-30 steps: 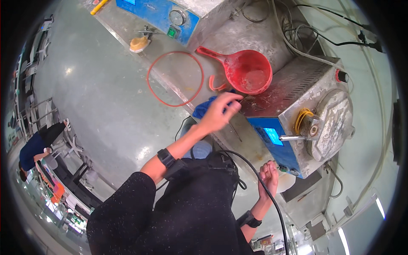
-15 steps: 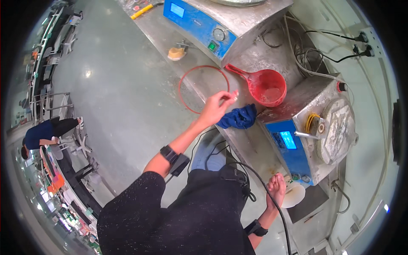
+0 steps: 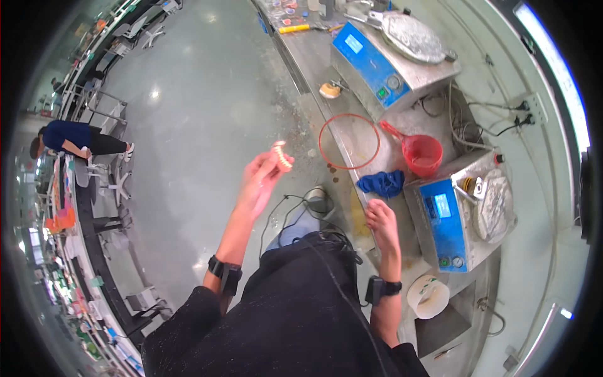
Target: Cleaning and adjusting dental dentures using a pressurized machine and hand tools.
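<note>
Held up over the floor, my left hand [image 3: 256,183] pinches a denture [image 3: 281,158] between thumb and fingers. It has a curved row of pale teeth on a pinkish base. My right hand [image 3: 382,225] is at the edge of the metal bench [image 3: 411,248], just below a crumpled blue cloth [image 3: 382,183]. Its fingers are curled together, and whatever lies inside them, if anything, is hidden. Past the cloth stand a red long-handled dipper [image 3: 422,155] and a thin red ring [image 3: 320,142] that juts over the bench edge.
Two metal machines with blue panels [image 3: 370,60] [image 3: 447,220] stand on the bench. A whitish tub [image 3: 428,296] sits nearer me on the right. Farther off lie a yellowish dental cast [image 3: 329,91] and a yellow-handled tool [image 3: 294,29]. Cables [image 3: 286,210] hang near my legs. Someone bends over a workbench at far left.
My left hand has moved left, away from the bench, and the denture now shows plainly in it. My right hand has moved forward from beside the tub toward the cloth. The view has shifted.
</note>
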A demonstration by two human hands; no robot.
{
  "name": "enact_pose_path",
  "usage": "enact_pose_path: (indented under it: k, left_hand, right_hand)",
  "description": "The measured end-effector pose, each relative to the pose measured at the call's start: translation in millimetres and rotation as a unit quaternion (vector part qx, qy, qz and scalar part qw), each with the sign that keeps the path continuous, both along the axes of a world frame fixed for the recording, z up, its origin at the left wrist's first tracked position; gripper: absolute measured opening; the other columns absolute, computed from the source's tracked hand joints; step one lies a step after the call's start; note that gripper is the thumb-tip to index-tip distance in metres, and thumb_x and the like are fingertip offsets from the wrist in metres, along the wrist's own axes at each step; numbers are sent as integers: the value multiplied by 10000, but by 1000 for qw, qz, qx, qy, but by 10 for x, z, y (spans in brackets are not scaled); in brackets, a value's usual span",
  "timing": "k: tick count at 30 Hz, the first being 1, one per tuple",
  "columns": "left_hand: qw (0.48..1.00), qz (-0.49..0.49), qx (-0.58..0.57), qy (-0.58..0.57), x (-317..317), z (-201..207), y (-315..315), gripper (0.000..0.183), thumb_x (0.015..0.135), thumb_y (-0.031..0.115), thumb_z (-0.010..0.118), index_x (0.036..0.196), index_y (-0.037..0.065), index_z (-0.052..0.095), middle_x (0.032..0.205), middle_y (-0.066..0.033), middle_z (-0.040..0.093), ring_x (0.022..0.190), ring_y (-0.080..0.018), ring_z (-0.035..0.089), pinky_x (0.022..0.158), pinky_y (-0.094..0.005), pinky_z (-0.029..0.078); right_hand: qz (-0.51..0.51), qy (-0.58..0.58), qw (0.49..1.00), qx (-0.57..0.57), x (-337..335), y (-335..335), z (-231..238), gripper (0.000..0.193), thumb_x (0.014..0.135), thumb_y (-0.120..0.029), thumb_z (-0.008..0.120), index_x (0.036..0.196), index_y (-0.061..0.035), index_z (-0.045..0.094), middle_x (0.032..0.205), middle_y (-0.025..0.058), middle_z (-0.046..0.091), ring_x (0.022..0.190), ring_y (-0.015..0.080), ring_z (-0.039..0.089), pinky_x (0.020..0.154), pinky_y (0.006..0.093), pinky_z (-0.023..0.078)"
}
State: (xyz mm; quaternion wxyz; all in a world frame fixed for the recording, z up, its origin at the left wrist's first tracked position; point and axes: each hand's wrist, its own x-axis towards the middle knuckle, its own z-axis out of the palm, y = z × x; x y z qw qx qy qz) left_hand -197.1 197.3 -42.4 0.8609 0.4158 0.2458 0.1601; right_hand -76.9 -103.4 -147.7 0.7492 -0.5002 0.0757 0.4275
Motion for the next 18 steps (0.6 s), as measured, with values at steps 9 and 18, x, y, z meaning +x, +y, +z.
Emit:
enact_pose_path:
  k: [9, 18]
  left_hand:
    - [961, 216, 168, 44, -802, 193, 1007, 193, 904, 109, 649, 1048, -7, 594, 1003, -129, 661, 1003, -236, 629, 953, -373, 473]
    - [960, 263, 69, -72, -818, 308, 2657, 286, 952, 147, 579, 1206, 15, 572, 1171, -153, 615, 1003, -210, 620, 880, -381, 526]
  right_hand:
    - [-47, -472, 860, -186, 1302, 2196, -964, 331, 796, -159, 733, 1043, -7, 576, 930, 106, 637, 740, 173, 619, 697, 314, 507]
    - [19, -488, 764, -422, 2288, 3618, -1317, 718, 639, -387, 858, 1148, 34, 579, 1069, 218, 644, 974, 301, 623, 885, 387, 485]
